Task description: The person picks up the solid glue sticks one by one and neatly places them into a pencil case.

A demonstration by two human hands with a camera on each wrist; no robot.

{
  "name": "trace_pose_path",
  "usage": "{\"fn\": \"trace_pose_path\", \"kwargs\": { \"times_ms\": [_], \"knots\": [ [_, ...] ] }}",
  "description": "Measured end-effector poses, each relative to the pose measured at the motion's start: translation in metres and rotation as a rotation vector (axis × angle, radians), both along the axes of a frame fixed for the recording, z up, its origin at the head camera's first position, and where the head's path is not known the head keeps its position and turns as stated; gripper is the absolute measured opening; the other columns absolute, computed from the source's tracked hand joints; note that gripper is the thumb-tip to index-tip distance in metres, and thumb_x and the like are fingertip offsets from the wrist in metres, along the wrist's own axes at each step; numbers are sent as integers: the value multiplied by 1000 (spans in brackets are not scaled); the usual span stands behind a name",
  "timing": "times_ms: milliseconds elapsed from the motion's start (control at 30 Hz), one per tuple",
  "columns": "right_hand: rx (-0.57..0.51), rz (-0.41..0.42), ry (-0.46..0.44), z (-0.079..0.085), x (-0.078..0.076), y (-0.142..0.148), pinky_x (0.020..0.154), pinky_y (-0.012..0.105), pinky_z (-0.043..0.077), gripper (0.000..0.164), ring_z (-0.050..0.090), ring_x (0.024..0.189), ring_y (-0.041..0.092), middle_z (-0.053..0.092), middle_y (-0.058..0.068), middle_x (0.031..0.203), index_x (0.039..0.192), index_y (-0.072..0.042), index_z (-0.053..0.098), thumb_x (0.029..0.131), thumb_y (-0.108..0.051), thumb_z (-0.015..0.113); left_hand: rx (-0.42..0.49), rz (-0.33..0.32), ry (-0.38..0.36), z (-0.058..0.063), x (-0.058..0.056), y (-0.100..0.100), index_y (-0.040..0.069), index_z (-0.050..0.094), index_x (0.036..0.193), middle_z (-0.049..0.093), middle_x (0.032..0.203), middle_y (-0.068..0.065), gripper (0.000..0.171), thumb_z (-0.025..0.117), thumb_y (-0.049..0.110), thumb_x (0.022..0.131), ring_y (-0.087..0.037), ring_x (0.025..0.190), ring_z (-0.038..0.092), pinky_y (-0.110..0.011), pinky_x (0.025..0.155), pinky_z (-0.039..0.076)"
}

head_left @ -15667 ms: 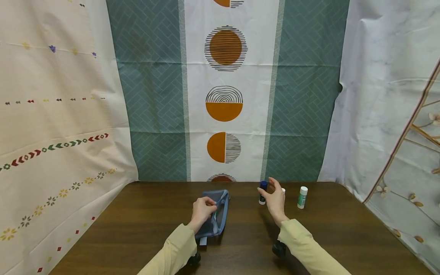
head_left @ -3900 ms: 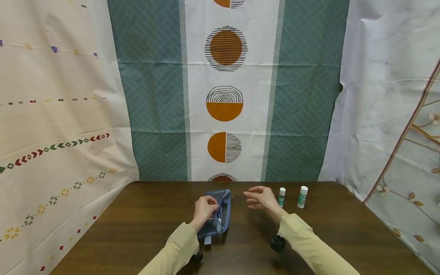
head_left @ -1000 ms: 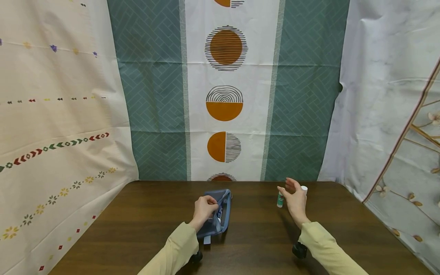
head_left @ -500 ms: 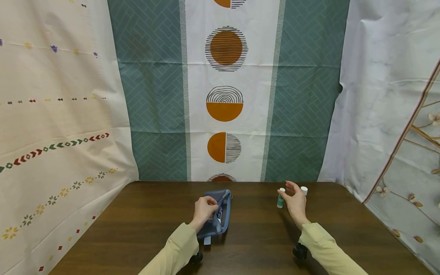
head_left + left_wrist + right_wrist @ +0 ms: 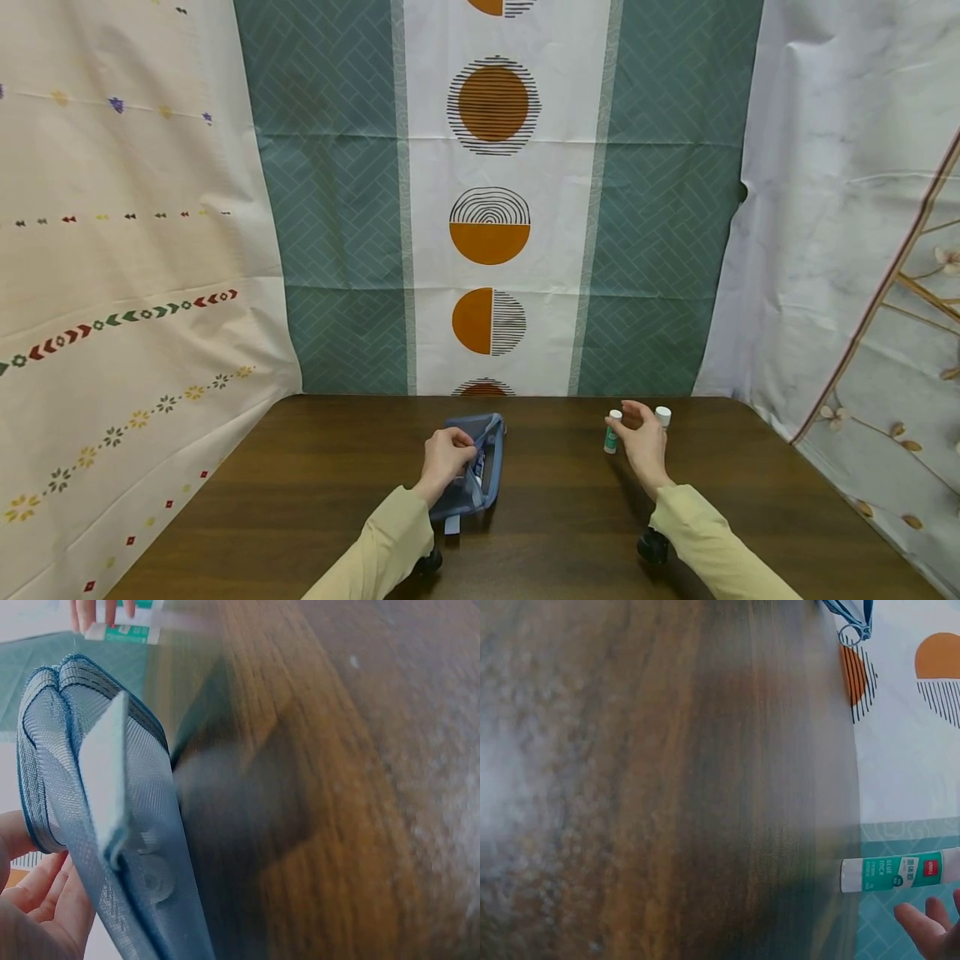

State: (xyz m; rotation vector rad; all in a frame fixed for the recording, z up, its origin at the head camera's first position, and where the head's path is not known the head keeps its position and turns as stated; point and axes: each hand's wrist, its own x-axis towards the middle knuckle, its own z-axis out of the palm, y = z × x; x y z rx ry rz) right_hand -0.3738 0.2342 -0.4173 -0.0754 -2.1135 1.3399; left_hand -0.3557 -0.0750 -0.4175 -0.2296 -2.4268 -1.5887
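A blue mesh zip pouch (image 5: 491, 471) lies unzipped left of centre. My left hand (image 5: 444, 461) pinches the edge of its opening. Inside the pouch shows part of a blue-and-white tube (image 5: 479, 468). In the left wrist view, thumb and fingers sit at the mesh pouch (image 5: 142, 787), partly behind it. Upright on the table stands a green glue stick (image 5: 611, 433) with a white cap. My right hand (image 5: 645, 446) is just right of it, thumb and fingers spread. In the right wrist view the thumb is below the glue stick (image 5: 900, 871), apart from it.
A second white-capped stick (image 5: 663, 415) stands behind my right hand, mostly hidden. The brown wooden table (image 5: 337, 467) ends at a patterned cloth backdrop (image 5: 491, 167). A light tag (image 5: 452, 525) sticks out from the pouch's near end.
A dark-blue-capped stick seen standing in the oldest frame is gone from the table. My right hand has moved right to the green glue stick and lowered slightly. The left hand stays on the pouch.
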Motion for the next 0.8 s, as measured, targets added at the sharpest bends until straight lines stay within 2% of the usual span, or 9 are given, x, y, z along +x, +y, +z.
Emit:
{"fn": "trace_pose_path", "kwargs": {
  "times_ms": [333, 700, 800],
  "knots": [
    [-27, -15, -13, -5, -2, 2, 85, 44, 34, 40, 55, 94, 36, 57, 25, 105, 109, 6, 55, 74, -7, 72, -3, 3, -4, -1, 1, 0, -3, 61, 78, 54, 65, -5, 5, 64, -2, 74, -15, 55, 55, -31, 48, 50],
    [-54, -10, -23, -8, -3, 1, 80, 45, 37, 39, 54, 91, 36, 58, 25, 100, 107, 6, 54, 74, -6, 72, -6, 7, -8, -1, 1, 0, -2, 61, 77, 53, 64, -4, 4, 64, -2, 74, -14, 54, 54, -30, 47, 50],
    [-79, -6, -27, -8, -3, 1, 77, 41, 39, 38, 54, 91, 35, 57, 25, 100, 106, 6, 54, 74, -5, 72, -3, 6, -6, -1, 0, 0, -2, 61, 77, 53, 64, -4, 4, 64, -2, 74, -14, 54, 55, -30, 47, 50]
  ]
}}
